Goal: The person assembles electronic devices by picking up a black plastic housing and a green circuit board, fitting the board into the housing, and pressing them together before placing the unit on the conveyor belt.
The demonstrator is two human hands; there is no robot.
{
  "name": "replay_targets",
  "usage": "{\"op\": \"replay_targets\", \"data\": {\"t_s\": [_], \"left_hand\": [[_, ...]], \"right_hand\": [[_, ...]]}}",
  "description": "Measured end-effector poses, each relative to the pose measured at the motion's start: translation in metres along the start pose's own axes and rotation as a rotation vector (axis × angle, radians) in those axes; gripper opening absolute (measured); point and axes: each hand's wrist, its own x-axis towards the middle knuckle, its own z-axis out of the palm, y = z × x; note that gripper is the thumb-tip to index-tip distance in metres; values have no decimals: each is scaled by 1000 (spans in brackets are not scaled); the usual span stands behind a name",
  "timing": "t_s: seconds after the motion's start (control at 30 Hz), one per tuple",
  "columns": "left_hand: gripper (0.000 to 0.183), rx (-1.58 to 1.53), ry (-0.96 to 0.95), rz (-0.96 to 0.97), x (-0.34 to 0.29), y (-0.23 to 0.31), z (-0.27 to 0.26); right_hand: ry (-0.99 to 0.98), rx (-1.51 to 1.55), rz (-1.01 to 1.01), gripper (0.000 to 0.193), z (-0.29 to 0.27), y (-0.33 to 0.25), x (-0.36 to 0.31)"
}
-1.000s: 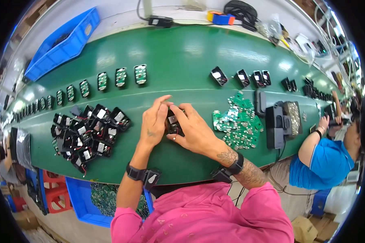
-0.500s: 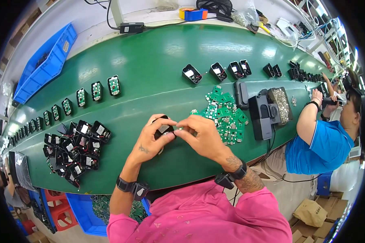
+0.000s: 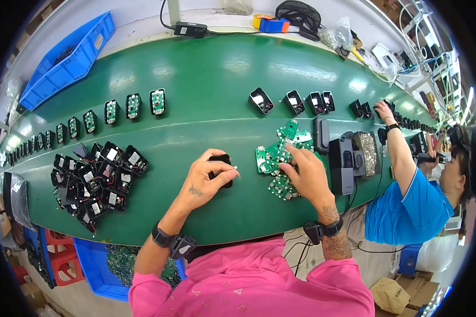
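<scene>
My left hand (image 3: 205, 179) grips a small black plastic housing (image 3: 221, 168) just above the green belt (image 3: 206, 84), thumb and fingers wrapped around it. My right hand (image 3: 304, 171) rests with spread fingers on a heap of green circuit boards (image 3: 276, 158) to the right, fingertips touching one board. I cannot tell whether it has lifted a board. A pile of black housings (image 3: 92, 177) lies to the left of my left hand.
A row of housings with green boards (image 3: 132, 105) runs along the belt's far left. Open black housings (image 3: 293, 100) sit far right. Black boxes (image 3: 344, 164) stand beside the boards. A person in blue (image 3: 412, 201) works at the right. A blue bin (image 3: 63, 58) sits behind the belt.
My right hand has left the black housing and moved right onto the heap of green boards. My left hand keeps hold of the housing alone.
</scene>
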Motion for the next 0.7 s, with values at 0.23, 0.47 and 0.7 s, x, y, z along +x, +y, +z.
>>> {"op": "replay_targets", "data": {"t_s": [0.23,0.47,0.7], "left_hand": [[18,-67,-22,-55,-3,2,8],[17,-26,-30,-28,-4,-2,10],[18,-1,69,0,-2,-1,10]], "right_hand": [[-43,-243,314,53,14,-17,14],[-32,-170,361,40,18,-20,18],[94,945,505,19,7,-34,20]]}}
